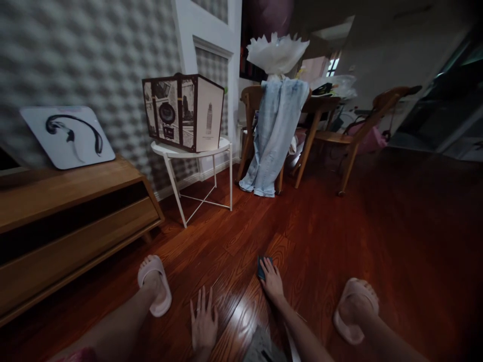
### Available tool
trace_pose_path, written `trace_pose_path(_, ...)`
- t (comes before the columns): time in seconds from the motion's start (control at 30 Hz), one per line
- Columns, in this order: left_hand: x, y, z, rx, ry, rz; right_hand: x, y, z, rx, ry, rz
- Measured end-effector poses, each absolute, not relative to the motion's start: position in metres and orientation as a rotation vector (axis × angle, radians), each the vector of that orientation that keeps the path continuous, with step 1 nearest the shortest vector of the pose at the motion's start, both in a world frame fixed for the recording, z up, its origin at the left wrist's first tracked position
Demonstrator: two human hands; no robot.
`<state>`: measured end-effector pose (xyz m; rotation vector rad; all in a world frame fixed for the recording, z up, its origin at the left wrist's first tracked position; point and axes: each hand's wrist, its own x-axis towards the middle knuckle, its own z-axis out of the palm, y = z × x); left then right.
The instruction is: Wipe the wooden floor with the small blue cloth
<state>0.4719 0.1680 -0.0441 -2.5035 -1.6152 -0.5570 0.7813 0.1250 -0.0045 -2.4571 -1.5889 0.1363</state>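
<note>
My left hand [204,323] lies palm down on the wooden floor [241,236], its fingers spread and nothing in them. Out in front, my right hand [272,281] has its fingers closed over a small dark blue-green thing [260,270] on the floor. Most of that thing is covered, and I cannot make out its kind. Between my forearms at the bottom edge is a grey thing [258,346], partly cut off by the frame. Something thin and white shows beside my right forearm.
My feet in pale slippers [165,301] [350,311] stand to either side. A wooden cabinet [83,216] stands left. Ahead, a white side table [192,152] bears a printed box [181,113]. Jeans [277,125] hang on a chair, and another wooden chair [350,136] stands right.
</note>
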Motion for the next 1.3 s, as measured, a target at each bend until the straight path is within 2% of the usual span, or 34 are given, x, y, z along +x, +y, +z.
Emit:
trace_pose_path(0.17,0.472,0.167,-0.043,-2.500,-1.622,-0.554,0.756,0.119,-0.019,-2.434,-1.517,0.144)
trace_pose_path(0.37,0.473,0.167,-0.040,-2.524,-1.657,-0.490,0.680,0.114,-0.052,-2.101,-1.820,0.326)
trace_pose_path(0.5,0.473,0.166,-0.034,-2.545,-1.670,-0.443,0.702,0.118,-0.041,-2.052,-1.806,0.367)
trace_pose_path(0.7,0.471,0.166,-0.032,-2.574,-1.706,-0.498,0.760,0.127,-0.013,-2.164,-1.738,0.255)
trace_pose_path(0.93,0.473,0.166,-0.032,-2.566,-1.697,-0.510,0.681,0.113,-0.042,-2.091,-1.852,0.114)
trace_pose_path(1.1,0.474,0.165,-0.029,-2.557,-1.705,-0.477,0.629,0.100,-0.045,-1.794,-2.059,0.242)
trace_pose_path(1.2,0.474,0.165,-0.029,-2.568,-1.716,-0.474,0.646,0.107,-0.032,-1.728,-2.121,0.398)
trace_pose_path(1.3,0.474,0.165,-0.029,-2.578,-1.724,-0.484,0.693,0.122,-0.022,-1.826,-1.948,0.446)
